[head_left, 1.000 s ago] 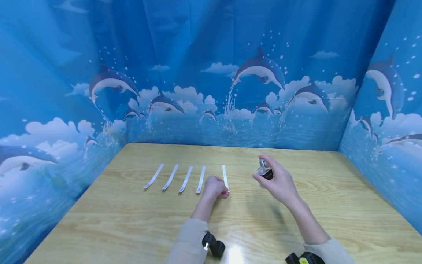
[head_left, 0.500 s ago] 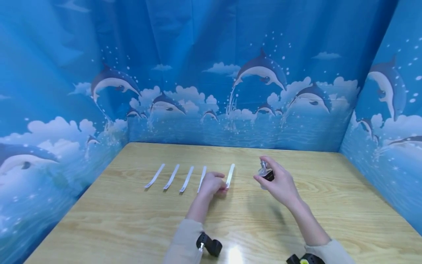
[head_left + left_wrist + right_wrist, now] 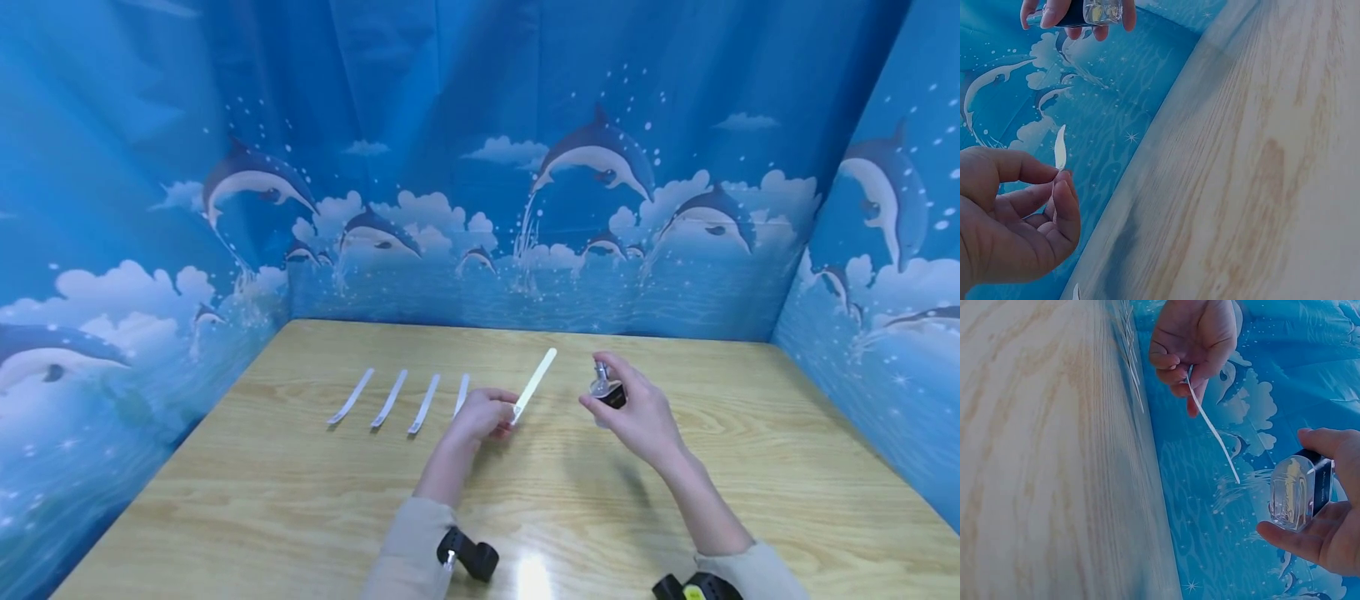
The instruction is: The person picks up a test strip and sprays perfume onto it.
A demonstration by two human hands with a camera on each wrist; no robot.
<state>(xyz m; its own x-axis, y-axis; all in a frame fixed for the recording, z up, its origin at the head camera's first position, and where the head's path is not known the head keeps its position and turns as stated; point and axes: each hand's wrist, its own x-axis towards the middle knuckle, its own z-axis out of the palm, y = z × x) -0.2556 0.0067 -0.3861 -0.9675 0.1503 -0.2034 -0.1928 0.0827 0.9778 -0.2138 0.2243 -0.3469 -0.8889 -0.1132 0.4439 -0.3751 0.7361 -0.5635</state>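
My left hand [image 3: 482, 414] pinches the near end of a white paper strip [image 3: 536, 383] between thumb and fingertips. The strip slants up and to the right, raised over the table; in the right wrist view the strip [image 3: 1213, 431] looks thin and slightly bowed. To its right, my right hand [image 3: 643, 417] grips a small clear glass perfume bottle [image 3: 613, 396] with a black label and a silvery spray top. The forefinger lies at the top of the bottle, the thumb lower on its side. In the right wrist view, the clear glass bottle [image 3: 1290, 494] faces the strip.
Several more white strips [image 3: 389, 399] lie in a row on the wooden table [image 3: 315, 508], left of my left hand, which partly covers the nearest strip [image 3: 462, 392]. A blue dolphin-print curtain [image 3: 420, 292] borders the table's back and sides.
My left hand has lifted the strip from the table and swung its far end up and right, towards the bottle. The right hand with the perfume bottle stays nearly still.
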